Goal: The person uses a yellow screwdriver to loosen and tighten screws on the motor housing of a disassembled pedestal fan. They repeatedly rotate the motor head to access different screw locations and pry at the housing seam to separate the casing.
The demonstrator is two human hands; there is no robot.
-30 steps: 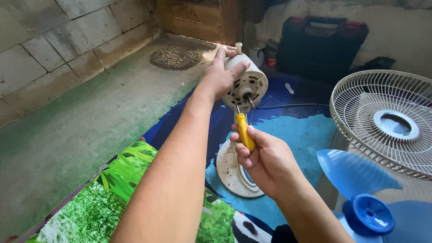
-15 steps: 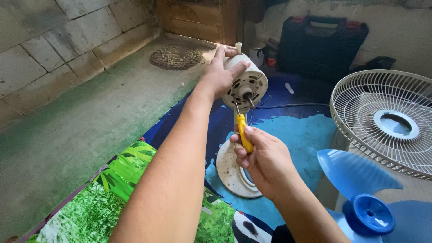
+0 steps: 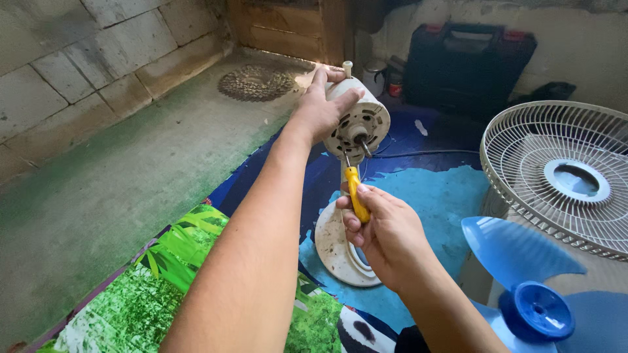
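Fingers of the right hand (image 3: 383, 232) wrapped tight round the yellow screwdriver (image 3: 356, 194) handle, thumb on top, thin metal shaft angled up into the front face of the fan motor housing (image 3: 358, 121). Left hand (image 3: 322, 108) clamped over the top of the housing, fingers spread along its cream plastic shell, steadying it. Housing sits atop its stand over the round white base (image 3: 337, 245), which rests on the mat (image 3: 432, 196) near the middle, a bit toward the far edge. Risk, as a judgement: tip looks small and comes in at a slant, so it could slip out of the screw head and skid across the vented face or jab toward the left palm; the top-heavy stand could also rock if the left grip eases. Housing is a drum shape, dusty, grimy, with slotted vents and a bare steel spindle sticking out. Mat is glossy printed plastic, blue with green leaf pattern at the near left corner. Wire fan guard (image 3: 556, 176) off the right edge, pale ribbed grille; blue fan blade (image 3: 523, 294) near right, smooth translucent plastic. Dark tool case (image 3: 468, 55) at far side, concrete floor (image 3: 98, 196) left, rough.
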